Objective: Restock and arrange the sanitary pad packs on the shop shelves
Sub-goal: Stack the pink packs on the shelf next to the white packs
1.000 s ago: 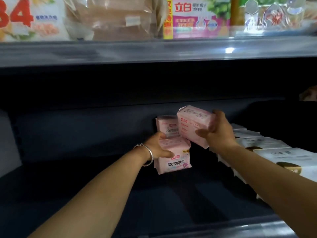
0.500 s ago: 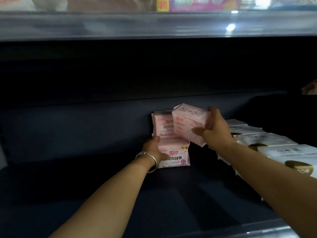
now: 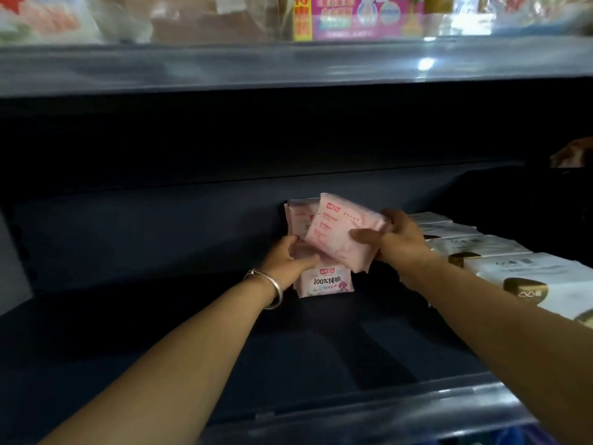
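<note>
From the head camera, the right hand grasps a tilted pink pad pack, fingers curled round its right end, holding it above the dark shelf. The left hand, with a silver bangle on its wrist, grips a lower pink pack standing on the shelf. Another pink pack stands at the back wall, partly hidden by the tilted one. White packs line the right side. The upper shelf carries blurred goods.

Top-shelf goods blurred, cropped
</note>
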